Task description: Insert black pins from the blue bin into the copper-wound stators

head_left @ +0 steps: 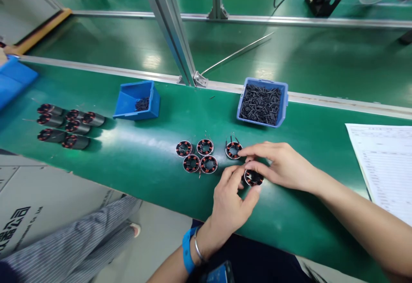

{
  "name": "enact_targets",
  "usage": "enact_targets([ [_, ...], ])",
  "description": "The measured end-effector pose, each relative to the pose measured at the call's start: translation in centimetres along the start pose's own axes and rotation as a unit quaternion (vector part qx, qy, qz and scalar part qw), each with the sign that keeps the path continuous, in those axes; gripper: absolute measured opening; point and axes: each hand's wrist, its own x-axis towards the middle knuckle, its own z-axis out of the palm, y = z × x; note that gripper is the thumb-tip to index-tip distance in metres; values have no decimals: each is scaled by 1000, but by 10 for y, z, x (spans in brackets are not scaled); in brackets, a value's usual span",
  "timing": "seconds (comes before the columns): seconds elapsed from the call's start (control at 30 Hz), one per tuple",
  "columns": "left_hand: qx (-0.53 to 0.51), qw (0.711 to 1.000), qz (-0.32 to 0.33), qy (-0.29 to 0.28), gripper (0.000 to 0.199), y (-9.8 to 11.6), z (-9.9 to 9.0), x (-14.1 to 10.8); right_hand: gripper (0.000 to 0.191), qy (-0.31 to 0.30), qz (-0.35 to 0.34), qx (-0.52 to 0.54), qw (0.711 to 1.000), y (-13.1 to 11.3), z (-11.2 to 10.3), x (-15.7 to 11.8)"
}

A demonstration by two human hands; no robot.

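A ring-shaped motor stator (254, 178), dark with copper windings and a pale rim, stands on the green bench between my hands. My left hand (230, 199) curls round its left and near sides, thumb at the front. From the right, my right hand (278, 165) lays its thumb over the stator's far edge; the fingertips of both hands meet there and hide what lies between them. The right index finger reaches to a second stator (234, 150), which has black sleeves on its upright wires. Several more stators (197, 156) sit grouped to the left.
A blue bin (283, 108) holds many short black tubes (261, 104); another blue bin (124, 108) has a few. Several taller stators (77, 141) lie at far left. Printed sheets (383, 162) rest on the right. A metal post (175, 29) rises behind the bench, near a thin rod (238, 53).
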Motion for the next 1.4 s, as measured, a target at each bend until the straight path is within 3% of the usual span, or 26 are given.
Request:
enact_targets([
  [0.2,-20,1000,14,-17,40,1,-1,1,15,-4,110,170,979,3,8,0],
  [0.3,-12,1000,20,-18,40,1,-1,1,18,10,128,235,963,7,13,-1],
  [0.5,-3,1000,26,-17,37,-1,0,0,15,38,-3,149,988,16,13,-5],
  [0.67,3,1000,18,-9,38,-1,1,0,22,11,-53,73,996,15,14,-2],
  [0.8,-8,999,-40,21,50,-2,3,0,35,-55,-6,17,998,8,8,5],
  [0.9,-23,999,-35,31,54,-6,5,-2,35,-87,18,27,996,6,-1,5],
  [1.0,-28,998,-6,52,47,-11,8,-3,27,-45,-19,2,999,4,-10,-4],
  [1.1,-23,996,22,87,33,-14,10,-3,38,-28,-10,-95,995,-1,-9,-10],
  [1.23,-28,991,66,112,28,-13,6,-5,52,-110,78,-225,965,-12,2,5],
  [1.4,-24,973,182,141,26,-18,-14,-19,38,-233,101,-258,932,-16,7,38],
])
